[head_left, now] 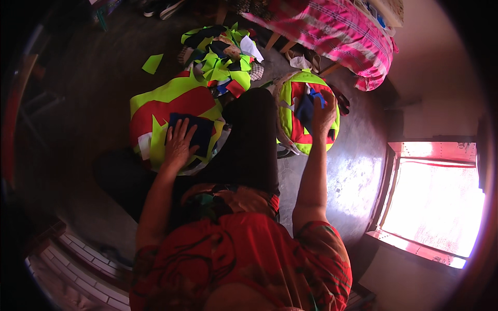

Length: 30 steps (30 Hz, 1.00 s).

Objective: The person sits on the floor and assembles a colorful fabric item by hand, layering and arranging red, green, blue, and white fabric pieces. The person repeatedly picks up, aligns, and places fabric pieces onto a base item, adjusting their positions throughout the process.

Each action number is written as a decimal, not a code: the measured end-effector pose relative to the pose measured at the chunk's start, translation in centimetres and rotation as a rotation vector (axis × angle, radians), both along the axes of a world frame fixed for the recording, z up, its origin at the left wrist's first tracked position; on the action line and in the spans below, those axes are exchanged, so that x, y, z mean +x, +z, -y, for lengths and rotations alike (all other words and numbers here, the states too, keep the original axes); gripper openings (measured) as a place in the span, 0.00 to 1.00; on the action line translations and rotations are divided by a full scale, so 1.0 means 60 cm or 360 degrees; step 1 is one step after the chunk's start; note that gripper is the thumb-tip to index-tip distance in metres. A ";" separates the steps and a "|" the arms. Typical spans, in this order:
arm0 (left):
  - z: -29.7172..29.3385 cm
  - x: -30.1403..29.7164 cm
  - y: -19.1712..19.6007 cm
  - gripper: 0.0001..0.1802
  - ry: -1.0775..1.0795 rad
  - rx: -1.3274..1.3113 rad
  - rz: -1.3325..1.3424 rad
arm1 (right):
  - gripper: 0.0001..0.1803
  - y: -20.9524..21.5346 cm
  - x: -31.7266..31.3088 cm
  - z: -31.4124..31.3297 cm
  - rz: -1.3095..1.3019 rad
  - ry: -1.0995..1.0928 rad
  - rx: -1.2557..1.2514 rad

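My left hand lies flat with fingers spread on a navy cloth square. Beneath that square is a patchwork cloth of neon yellow and red pieces, spread beside my bent leg. My right hand is over a round, padded-looking thing faced with neon yellow and red cloth. Its fingers are closed at a bright blue cloth scrap, partly hidden by the hand. A darker blue scrap and small pale bits lie on the round thing next to my fingers.
A heap of mixed cloth scraps lies ahead on the dark floor, with one loose neon-yellow piece to its left. Pink checked fabric hangs over a wooden-legged piece of furniture. A bright window is at right.
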<state>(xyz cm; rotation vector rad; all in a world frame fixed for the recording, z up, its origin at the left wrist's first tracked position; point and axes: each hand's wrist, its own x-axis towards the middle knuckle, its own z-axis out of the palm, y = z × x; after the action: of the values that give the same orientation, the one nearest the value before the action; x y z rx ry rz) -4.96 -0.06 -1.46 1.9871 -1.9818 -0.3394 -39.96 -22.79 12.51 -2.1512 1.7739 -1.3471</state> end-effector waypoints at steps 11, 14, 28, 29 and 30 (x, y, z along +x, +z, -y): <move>-0.004 0.006 0.001 0.39 -0.0004 0.0012 0.0000 | 0.16 -0.046 -0.082 0.021 -0.0014 -0.0409 0.0552; 0.001 -0.002 0.003 0.39 -0.0014 0.0030 -0.0020 | 0.17 -0.030 -0.107 0.028 0.0277 -0.0404 0.0220; 0.006 0.007 0.006 0.31 0.0163 -0.0305 -0.0408 | 0.22 -0.047 0.232 -0.098 0.2174 0.1553 0.1459; 0.010 0.008 0.006 0.29 0.0176 -0.0520 -0.0533 | 0.22 -0.059 0.255 -0.115 0.2297 0.1407 0.1738; 0.016 0.013 0.013 0.26 0.0147 -0.0610 -0.0889 | 0.21 -0.063 0.276 -0.137 0.2327 0.1401 0.1933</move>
<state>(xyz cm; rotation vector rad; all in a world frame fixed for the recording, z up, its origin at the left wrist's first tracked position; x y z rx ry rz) -4.19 -1.01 -0.68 1.5259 -1.4689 -0.4030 -23.38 -14.55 8.74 -0.5896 0.4993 -0.7158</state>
